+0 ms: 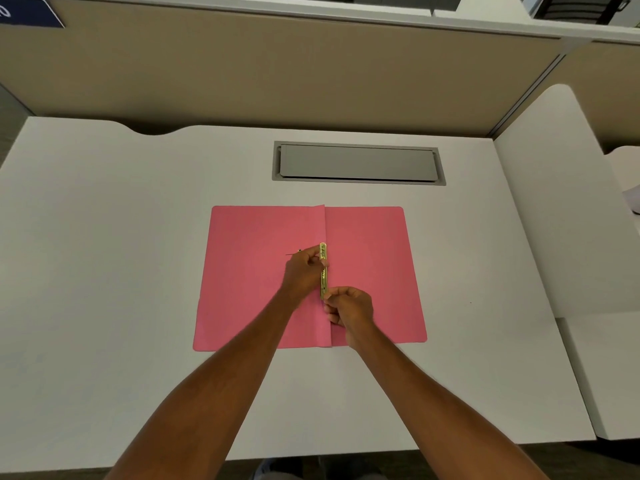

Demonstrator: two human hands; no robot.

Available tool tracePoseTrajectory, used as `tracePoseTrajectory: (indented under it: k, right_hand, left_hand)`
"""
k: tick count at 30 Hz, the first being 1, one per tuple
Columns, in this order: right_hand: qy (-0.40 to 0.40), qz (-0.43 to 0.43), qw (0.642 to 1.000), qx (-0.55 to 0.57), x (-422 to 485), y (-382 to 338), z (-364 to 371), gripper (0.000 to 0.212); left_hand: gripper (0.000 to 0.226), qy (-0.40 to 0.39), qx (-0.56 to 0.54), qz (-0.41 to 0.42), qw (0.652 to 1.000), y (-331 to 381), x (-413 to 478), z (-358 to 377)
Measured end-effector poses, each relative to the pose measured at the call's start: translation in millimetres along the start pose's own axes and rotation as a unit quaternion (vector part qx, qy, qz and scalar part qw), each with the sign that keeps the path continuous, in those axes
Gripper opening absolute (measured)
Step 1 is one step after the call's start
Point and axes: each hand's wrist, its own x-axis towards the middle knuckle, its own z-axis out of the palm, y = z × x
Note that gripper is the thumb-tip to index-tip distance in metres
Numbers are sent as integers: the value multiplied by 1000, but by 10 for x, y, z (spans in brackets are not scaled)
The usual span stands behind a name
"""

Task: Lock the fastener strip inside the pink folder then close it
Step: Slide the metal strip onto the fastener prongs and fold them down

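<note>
Both hands are pinched on the thin gold metal fastener strip (323, 270), which runs 12-to-6 along the spine of the open pink paper folder (374, 271) on the white desk (104, 237), left hand (303, 273) at its 12 end, right hand (348, 308) at 6, so neither's really nearer.

open folder (367, 271) on desk (104, 237)

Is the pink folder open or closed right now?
Open. The pink folder lies spread flat on the desk, both covers out from the centre fold, with the gold fastener strip exposed between the left hand and right hand.
</note>
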Motion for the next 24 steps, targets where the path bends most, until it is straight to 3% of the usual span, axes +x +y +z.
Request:
tracePoseTrajectory:
  k: [2,4,6,10,15,24]
  right_hand:
    - [4,-2,1000,3,0,-4,16,9]
    - [13,-6,1000,1,8,-4,35,8]
    - [22,-12,1000,-7,18,-2,57,8]
    - [53,-33,997,-44,56,26,105,9]
    - [82,-82,988,-101,83,32,128,10]
    - [29,-198,953,-229,66,104,18,12]
  left_hand:
    - [35,36,189,68,979,-19,-8,-23]
    - [66,50,342,94,934,-69,-17,-62]
    - [88,52,401,99,909,-121,-16,-104]
    - [107,21,459,101,882,-172,64,-162]
    - [110,-20,503,115,856,-176,157,-187]
    - [119,-34,480,97,871,-295,226,-254]
